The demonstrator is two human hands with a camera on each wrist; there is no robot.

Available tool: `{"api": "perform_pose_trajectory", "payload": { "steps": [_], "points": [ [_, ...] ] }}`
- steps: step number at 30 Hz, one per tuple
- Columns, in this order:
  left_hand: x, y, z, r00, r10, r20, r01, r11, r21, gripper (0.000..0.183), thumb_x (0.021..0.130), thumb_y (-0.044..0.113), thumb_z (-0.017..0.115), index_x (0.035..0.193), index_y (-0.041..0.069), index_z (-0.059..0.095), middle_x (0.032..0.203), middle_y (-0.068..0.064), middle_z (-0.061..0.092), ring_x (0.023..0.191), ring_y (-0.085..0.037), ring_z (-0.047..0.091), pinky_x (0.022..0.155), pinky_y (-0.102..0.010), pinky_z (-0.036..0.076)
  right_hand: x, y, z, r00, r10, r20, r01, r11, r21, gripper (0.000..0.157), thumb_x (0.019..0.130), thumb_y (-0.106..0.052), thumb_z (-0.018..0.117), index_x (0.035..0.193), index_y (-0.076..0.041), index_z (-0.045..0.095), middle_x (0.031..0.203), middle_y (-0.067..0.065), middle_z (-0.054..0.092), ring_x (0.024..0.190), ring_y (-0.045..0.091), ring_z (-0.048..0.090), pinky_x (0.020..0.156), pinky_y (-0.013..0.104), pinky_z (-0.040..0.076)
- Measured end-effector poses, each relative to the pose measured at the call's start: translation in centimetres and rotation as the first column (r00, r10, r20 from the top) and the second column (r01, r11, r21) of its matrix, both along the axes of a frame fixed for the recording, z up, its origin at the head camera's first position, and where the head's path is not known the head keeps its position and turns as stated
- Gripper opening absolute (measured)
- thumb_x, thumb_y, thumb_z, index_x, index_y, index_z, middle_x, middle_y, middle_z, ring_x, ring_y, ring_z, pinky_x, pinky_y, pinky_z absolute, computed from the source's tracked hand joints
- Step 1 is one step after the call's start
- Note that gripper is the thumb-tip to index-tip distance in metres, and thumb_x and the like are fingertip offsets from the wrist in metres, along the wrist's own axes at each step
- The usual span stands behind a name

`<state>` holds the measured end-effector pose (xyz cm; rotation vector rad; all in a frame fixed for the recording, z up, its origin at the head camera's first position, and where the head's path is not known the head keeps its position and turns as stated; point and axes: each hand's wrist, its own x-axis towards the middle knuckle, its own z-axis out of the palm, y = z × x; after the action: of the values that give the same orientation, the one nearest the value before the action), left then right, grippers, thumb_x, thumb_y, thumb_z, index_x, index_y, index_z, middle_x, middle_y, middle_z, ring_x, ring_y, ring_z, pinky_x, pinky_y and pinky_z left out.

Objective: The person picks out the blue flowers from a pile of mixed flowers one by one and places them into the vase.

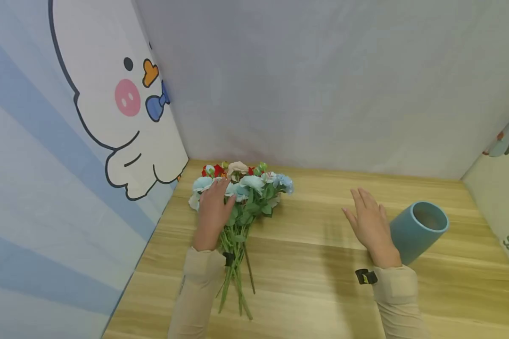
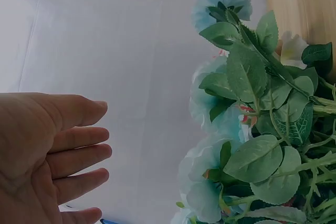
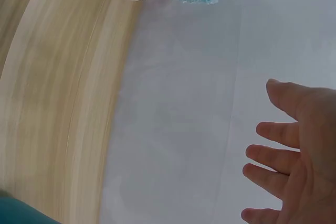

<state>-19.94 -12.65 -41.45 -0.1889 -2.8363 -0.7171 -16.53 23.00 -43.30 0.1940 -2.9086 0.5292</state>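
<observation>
Nearest me, at the bottom of the frame, two beige sleeves (image 1: 197, 292) are crossing above the wooden tabletop (image 1: 305, 216), with green stems (image 1: 238, 287) trailing toward the lower middle. Further up, the left hand (image 1: 212, 214) is hanging over the flowers (image 1: 254, 184) left of centre, while the right hand (image 1: 371, 230) is floating beside the blue vase (image 1: 409, 238) at the right; both hands are loosely spreading their fingers and holding nothing. I'd say good handling would mean fingers going to the firm stems, sparing the petals, and freeing any snagging leaves gently. In the head view the left hand is partly covering the blooms; the left wrist view is showing a gap between fingertips and petals. The right wrist view is catching only the vase's edge at lower left; the head view alone is showing its open mouth. Farthest off, a grey backdrop (image 1: 322, 84) is rising across the top.
</observation>
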Motion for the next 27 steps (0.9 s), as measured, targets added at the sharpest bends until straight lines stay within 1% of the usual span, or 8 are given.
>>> {"api": "perform_pose_trajectory", "payload": {
  "steps": [5, 8, 11, 16, 19, 21, 24, 27],
  "points": [
    [0.0, 0.0, 0.1, 0.999, -0.001, -0.043, 0.000, 1.000, -0.002, 0.049, 0.091, 0.022, 0.058, 0.136, 0.008, 0.046, 0.137, -0.015, 0.047, 0.131, -0.031, 0.038, 0.102, -0.056, 0.030, 0.0, -0.2, 0.4, 1.000, -0.003, 0.020, 0.003, 1.000, -0.003, 0.056, 0.098, -0.030, 0.044, 0.142, 0.000, 0.028, 0.147, 0.023, 0.024, 0.134, 0.042, 0.022, 0.103, 0.065, 0.016],
    [0.0, -0.1, 0.1, 0.998, 0.005, -0.069, -0.005, 1.000, -0.008, 0.045, 0.090, 0.022, 0.059, 0.132, 0.007, 0.050, 0.134, -0.015, 0.051, 0.127, -0.031, 0.043, 0.100, -0.055, 0.033, 0.0, -0.3, 0.5, 1.000, -0.001, -0.003, 0.001, 1.000, -0.005, 0.054, 0.097, -0.029, 0.046, 0.140, 0.000, 0.031, 0.146, 0.025, 0.026, 0.133, 0.042, 0.024, 0.102, 0.065, 0.018],
    [0.2, -0.1, 0.2, 0.997, 0.013, -0.077, -0.014, 1.000, -0.011, 0.039, 0.090, 0.022, 0.060, 0.125, 0.006, 0.056, 0.124, -0.015, 0.059, 0.115, -0.031, 0.054, 0.094, -0.052, 0.040, 0.1, -0.3, 0.5, 0.998, 0.002, -0.063, -0.003, 1.000, -0.011, 0.050, 0.096, -0.025, 0.049, 0.136, 0.002, 0.037, 0.142, 0.027, 0.031, 0.130, 0.044, 0.028, 0.102, 0.062, 0.022],
    [1.2, -0.4, 0.0, 1.000, 0.012, -0.013, -0.012, 1.000, -0.017, 0.030, 0.093, 0.022, 0.055, 0.117, 0.007, 0.063, 0.106, -0.011, 0.068, 0.084, -0.027, 0.065, 0.073, -0.042, 0.051, 0.4, -0.3, 0.3, 0.988, -0.021, -0.156, 0.015, 0.999, -0.039, 0.040, 0.093, -0.019, 0.055, 0.126, 0.003, 0.050, 0.132, 0.027, 0.044, 0.120, 0.044, 0.040, 0.098, 0.057, 0.032],
    [2.1, -0.8, -0.8, 1.000, 0.010, -0.010, -0.010, 1.000, -0.006, 0.023, 0.092, 0.020, 0.057, 0.107, 0.006, 0.068, 0.092, -0.010, 0.071, 0.072, -0.023, 0.065, 0.065, -0.038, 0.051, 0.6, -0.3, -0.2, 0.971, -0.040, -0.235, 0.030, 0.998, -0.047, 0.032, 0.091, -0.017, 0.058, 0.117, 0.002, 0.058, 0.118, 0.024, 0.056, 0.105, 0.041, 0.053, 0.086, 0.053, 0.043],
    [2.6, -1.3, -1.6, 1.000, 0.009, -0.017, -0.009, 1.000, -0.007, 0.019, 0.090, 0.019, 0.059, 0.097, 0.005, 0.070, 0.082, -0.009, 0.070, 0.065, -0.020, 0.063, 0.062, -0.035, 0.050, 0.8, -0.4, -0.6, 0.955, -0.049, -0.293, 0.032, 0.998, -0.061, 0.028, 0.089, -0.016, 0.060, 0.110, 0.002, 0.063, 0.106, 0.022, 0.063, 0.086, 0.036, 0.060, 0.068, 0.046, 0.049],
    [3.3, -2.2, -3.2, 1.000, 0.000, 0.021, 0.000, 1.000, -0.003, 0.016, 0.088, 0.020, 0.062, 0.085, 0.006, 0.070, 0.070, -0.006, 0.066, 0.055, -0.015, 0.056, 0.054, -0.030, 0.046, 0.9, -0.4, -1.3, 0.932, -0.077, -0.355, 0.042, 0.993, -0.106, 0.022, 0.088, -0.015, 0.061, 0.103, 0.000, 0.067, 0.092, 0.019, 0.067, 0.065, 0.031, 0.061, 0.046, 0.035, 0.043],
    [4.1, -3.0, -4.9, 0.990, -0.012, 0.138, 0.012, 1.000, 0.000, 0.022, 0.088, 0.025, 0.062, 0.072, 0.010, 0.064, 0.058, -0.001, 0.056, 0.049, -0.011, 0.044, 0.049, -0.026, 0.037, 1.1, -0.4, -1.8, 0.922, -0.107, -0.371, 0.051, 0.986, -0.159, 0.019, 0.087, -0.013, 0.061, 0.100, 0.000, 0.068, 0.085, 0.017, 0.068, 0.057, 0.028, 0.059, 0.039, 0.028, 0.036]
  ]
}}
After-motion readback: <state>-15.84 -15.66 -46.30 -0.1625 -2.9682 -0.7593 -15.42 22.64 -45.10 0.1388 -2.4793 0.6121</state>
